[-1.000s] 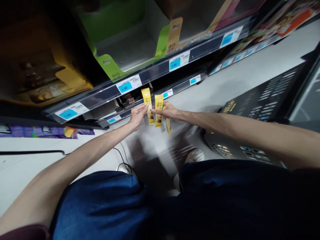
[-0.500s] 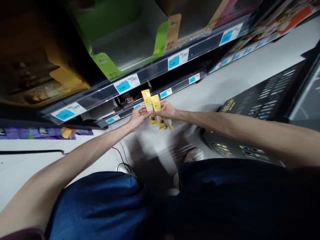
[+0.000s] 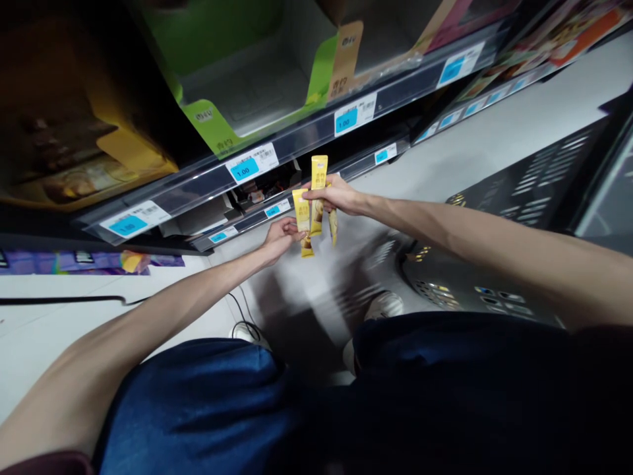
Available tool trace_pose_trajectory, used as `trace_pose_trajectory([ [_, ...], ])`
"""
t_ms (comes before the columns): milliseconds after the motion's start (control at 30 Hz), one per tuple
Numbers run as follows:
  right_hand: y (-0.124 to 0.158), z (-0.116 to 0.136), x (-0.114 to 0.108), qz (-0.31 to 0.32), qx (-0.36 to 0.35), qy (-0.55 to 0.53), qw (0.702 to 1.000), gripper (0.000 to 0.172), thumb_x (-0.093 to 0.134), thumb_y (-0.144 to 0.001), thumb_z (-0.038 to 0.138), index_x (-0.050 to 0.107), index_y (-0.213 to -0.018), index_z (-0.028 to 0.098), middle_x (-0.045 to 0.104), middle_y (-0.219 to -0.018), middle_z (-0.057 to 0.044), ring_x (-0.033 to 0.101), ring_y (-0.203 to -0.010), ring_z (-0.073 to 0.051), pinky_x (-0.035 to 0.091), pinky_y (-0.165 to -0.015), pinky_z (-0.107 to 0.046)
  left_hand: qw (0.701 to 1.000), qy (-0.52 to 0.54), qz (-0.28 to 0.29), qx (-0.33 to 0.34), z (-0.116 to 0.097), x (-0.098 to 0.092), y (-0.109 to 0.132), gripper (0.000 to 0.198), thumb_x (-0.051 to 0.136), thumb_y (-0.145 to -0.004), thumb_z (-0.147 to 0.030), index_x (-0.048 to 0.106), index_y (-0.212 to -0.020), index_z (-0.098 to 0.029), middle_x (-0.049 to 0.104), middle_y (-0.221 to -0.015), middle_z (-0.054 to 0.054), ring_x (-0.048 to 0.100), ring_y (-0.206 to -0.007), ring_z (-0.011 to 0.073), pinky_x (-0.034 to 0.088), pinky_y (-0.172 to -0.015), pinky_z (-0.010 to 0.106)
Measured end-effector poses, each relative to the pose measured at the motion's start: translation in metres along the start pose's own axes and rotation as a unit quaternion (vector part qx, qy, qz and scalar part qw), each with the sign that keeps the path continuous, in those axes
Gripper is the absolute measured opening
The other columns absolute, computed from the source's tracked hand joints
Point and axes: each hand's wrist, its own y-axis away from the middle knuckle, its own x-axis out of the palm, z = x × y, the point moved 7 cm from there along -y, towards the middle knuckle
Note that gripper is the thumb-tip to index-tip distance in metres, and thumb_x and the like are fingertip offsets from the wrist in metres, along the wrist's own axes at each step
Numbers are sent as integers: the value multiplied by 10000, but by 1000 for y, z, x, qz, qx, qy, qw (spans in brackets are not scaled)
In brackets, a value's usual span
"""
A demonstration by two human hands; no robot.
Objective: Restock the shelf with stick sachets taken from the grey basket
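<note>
My left hand (image 3: pixel 283 236) pinches the side of a slim yellow stick packet (image 3: pixel 302 214) with a brown picture near its lower end. Level with it on the right, my right hand (image 3: pixel 342 196) grips a second yellow packet (image 3: pixel 319 173), which stands higher and nearly upright. A third yellow packet (image 3: pixel 333 229) hangs below the right fingers, partly hidden behind them. The packets overlap closely in front of the lower shelf, and print on them is too small to read fully.
Above the hands runs a shelf edge with price tags (image 3: pixel 252 164), holding a green display box (image 3: pixel 212 125) and a yellow box (image 3: pixel 133 155). A lower shelf rail (image 3: pixel 301 198) lies behind. On the right stands a dark slotted basket (image 3: pixel 524 178). A black cable (image 3: pixel 242 310) lies on the floor.
The right hand has moved up with one packet, now raised above the others. The left hand has shifted slightly right and down, holding a packet apart from the right hand's.
</note>
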Motion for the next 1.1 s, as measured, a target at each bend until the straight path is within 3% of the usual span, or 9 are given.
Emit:
trace_pose_trajectory([
  [233,11,-1,4,153,49,74,984,269,828,-686,275,612,-687,116,587,-541,-9,351,-359,-40,250,-314,-198,1000,12,12,-17,7,8,11,410,860,-527,-198,605,-844,-156,658,-678,-29,628,-668,117,485,-712,259],
  [433,11,-1,1,111,38,109,987,296,834,-667,276,581,-613,132,508,-458,22,365,-357,-54,261,-308,-199,999,21,29,-21,8,8,5,490,882,-520,-222,603,-918,-165,652,-682,-37,631,-679,121,495,-722,269],
  [567,7,2,-2,91,23,111,989,302,843,-655,310,600,-631,132,545,-490,5,366,-366,-55,273,-302,-203,998,23,54,-31,7,10,4,515,885,-547,-269,629,-979,-156,672,-770,-12,634,-719,123,501,-742,284],
  [867,3,0,-5,80,28,129,988,328,843,-656,360,609,-656,131,543,-484,-11,362,-369,-66,275,-306,-219,997,-51,42,-25,8,11,9,394,892,-502,-243,637,-787,-142,612,-631,-30,554,-592,97,432,-602,234],
  [1100,6,3,-3,93,28,130,987,326,839,-668,355,602,-656,132,523,-465,-4,360,-361,-69,279,-313,-222,997,-67,28,-20,7,9,9,374,859,-523,-211,615,-801,-154,618,-610,-36,536,-556,89,406,-559,215],
])
